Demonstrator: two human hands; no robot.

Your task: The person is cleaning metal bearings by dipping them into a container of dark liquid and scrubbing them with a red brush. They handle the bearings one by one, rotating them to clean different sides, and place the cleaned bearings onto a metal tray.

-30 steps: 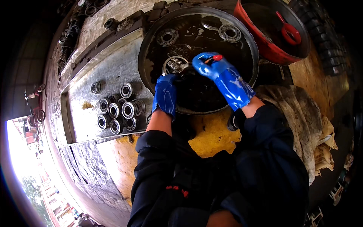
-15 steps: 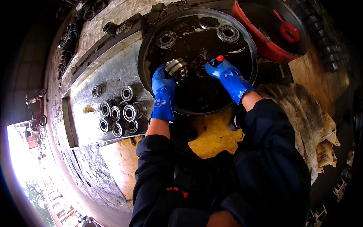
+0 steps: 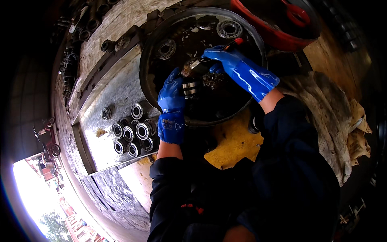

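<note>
The round basin [image 3: 144,68] lies right of a tray [image 3: 117,92]; the left hand [image 3: 171,92] clasps a bearing [image 3: 190,88], the right hand [image 3: 226,59] pinches a brush [image 3: 195,63].

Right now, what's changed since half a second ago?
Your left hand has turned the bearing to show its smooth rim and drawn it nearer you; the brush in your right hand has swung left. Both grips stayed; the bearings on the metal tray lie as before.
</note>
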